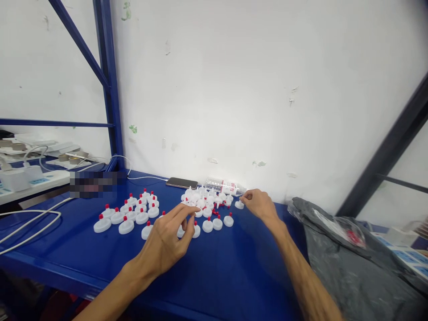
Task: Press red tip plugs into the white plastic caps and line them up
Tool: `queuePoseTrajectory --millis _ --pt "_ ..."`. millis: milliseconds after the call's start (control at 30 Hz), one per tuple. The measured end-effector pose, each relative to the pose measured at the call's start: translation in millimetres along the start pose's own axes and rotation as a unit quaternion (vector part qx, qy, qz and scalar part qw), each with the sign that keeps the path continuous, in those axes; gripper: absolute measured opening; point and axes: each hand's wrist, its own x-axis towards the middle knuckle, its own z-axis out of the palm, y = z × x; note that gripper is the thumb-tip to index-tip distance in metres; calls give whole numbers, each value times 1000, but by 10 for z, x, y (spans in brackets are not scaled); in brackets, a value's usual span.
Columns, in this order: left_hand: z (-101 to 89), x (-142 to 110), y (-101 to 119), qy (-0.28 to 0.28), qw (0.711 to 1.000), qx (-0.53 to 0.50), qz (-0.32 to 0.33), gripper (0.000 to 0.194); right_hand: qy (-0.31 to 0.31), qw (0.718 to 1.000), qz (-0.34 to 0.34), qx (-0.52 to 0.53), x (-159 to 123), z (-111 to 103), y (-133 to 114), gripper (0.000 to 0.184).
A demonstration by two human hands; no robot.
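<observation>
Several white caps with red tips (129, 214) stand in rows on the blue shelf (220, 267), and a loose pile of white caps and small red tips (205, 200) lies further back. My left hand (167, 240) hovers over the near caps with thumb and fingers pinched together; what it holds is hidden. My right hand (259, 204) reaches to the right edge of the pile, its fingertips closed on a white cap (239, 204).
A phone (182, 183) and a clear plastic bottle (224, 186) lie by the wall. A grey plastic bag (347, 249) sits on the right. White cables (30, 223) and power strips (33, 180) are on the left, beside blue rack posts (107, 80).
</observation>
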Motion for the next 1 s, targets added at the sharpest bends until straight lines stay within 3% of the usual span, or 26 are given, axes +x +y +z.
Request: queuePoseTrajectory --millis 133,267,400,500,600,700,833,1000 --pt "1 -1 23 3 1000 -1 0 25 -58 987 -110 104 -113 -129 -278 29" --pt "13 -4 12 -19 1000 0 17 51 -186 935 -226 199 -361 -98 -632 40" --pt "37 -16 -32 -1 999 -4 39 41 -243 908 -267 214 -486 -65 -779 42" --pt "42 -24 -49 17 999 9 36 38 -189 935 -240 181 -374 -57 -663 43" --pt "39 -28 -52 17 999 15 25 38 -77 979 -161 99 -187 18 -418 35" --pt "42 -27 -52 14 999 16 25 38 0 997 -80 -1 -66 169 -183 25" --pt "49 -22 -55 12 999 22 24 37 3 996 -41 -81 -23 369 -46 25" --pt "51 -18 -56 11 999 22 22 37 -19 993 -54 -104 2 479 -52 24"
